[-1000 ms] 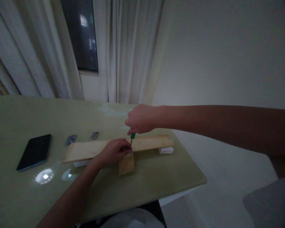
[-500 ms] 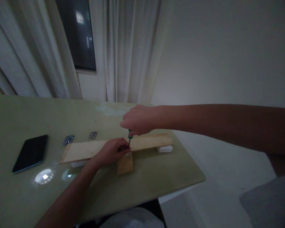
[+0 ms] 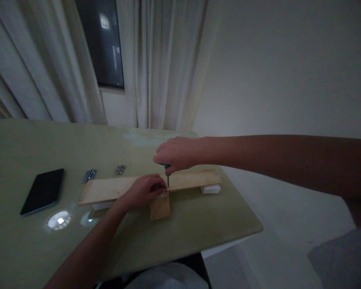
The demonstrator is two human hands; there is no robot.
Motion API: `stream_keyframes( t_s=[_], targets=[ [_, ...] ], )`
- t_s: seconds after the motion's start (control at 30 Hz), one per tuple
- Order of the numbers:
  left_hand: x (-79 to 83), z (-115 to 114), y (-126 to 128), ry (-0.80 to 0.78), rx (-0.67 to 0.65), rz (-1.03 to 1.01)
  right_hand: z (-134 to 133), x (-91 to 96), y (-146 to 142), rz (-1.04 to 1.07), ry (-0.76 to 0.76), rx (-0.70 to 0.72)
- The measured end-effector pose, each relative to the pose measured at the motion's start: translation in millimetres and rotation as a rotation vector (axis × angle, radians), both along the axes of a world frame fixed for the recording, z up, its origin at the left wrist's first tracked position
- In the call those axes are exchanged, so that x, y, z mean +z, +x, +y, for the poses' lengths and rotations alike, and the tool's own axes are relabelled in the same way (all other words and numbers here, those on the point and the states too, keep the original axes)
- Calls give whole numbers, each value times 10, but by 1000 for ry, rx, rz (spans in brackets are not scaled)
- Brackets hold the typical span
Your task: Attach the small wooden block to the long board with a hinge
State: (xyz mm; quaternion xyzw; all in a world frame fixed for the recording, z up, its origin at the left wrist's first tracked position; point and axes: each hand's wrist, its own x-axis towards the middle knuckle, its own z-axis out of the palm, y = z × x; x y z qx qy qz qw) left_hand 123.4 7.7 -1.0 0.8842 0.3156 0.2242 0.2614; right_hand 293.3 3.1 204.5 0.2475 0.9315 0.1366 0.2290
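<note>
My right hand (image 3: pixel 177 152) is closed around the green handle of a screwdriver (image 3: pixel 168 179), its shaft pointing down and nearly upright. The tip is at the front edge of a long pale wooden board (image 3: pixel 195 180), beside my left fingertips. My left hand (image 3: pixel 144 189) rests on the board with its fingers pinched together; what lies between them is hidden. Just below the fingers shows part of a small metal plate (image 3: pixel 162 195), at the top of a short wooden piece (image 3: pixel 160 209) that extends toward me from the board.
White blocks support the board, one at the right (image 3: pixel 210 188) and one at the left (image 3: pixel 102 206). Behind it lie a metal hinge (image 3: pixel 119 169), another metal fitting (image 3: pixel 89 175) and a tiny screw (image 3: pixel 122 151). A black tablet (image 3: pixel 43 191) is on the green table (image 3: pixel 198 228).
The screwdriver has gone from a slight slant to nearly upright, its tip a little further right. Both hands hold about the same places, and the whole view has shifted slightly.
</note>
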Motion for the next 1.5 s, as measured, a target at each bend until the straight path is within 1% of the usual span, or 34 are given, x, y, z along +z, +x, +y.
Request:
stream_keyframes(
  t_s=[0.07, 0.13, 0.27, 0.4, 0.67, 0.97, 1.2, 1.37, 1.5],
  targets=[
    [-6, -1, -4, -4, 7, -1, -3, -38, 36, 7, -8, 29],
    [-5, -5, -5, -21, 20, -5, -12, -34, 74, 45, 7, 36],
    [3, -4, 0, -51, 33, -8, -26, 63, 132, 87, 33, -1],
    [3, 6, 6, -48, 28, -20, -62, 112, 141, 49, -5, -40],
    [-2, -4, 2, -33, 22, -30, -68, 49, 117, 70, -21, -18],
    [47, -21, 4, -32, 11, -22, -97, 58, 73, 72, -18, 18],
    [43, -18, 2, -26, 15, -13, -95, -24, 106, 74, -14, 9],
    [43, -21, 8, -4, 1, -21, -115, 31, 115, 73, 8, 6],
    [54, -24, 11, 7, 8, -4, -124, 41, 143, 58, -8, -3]
  ],
)
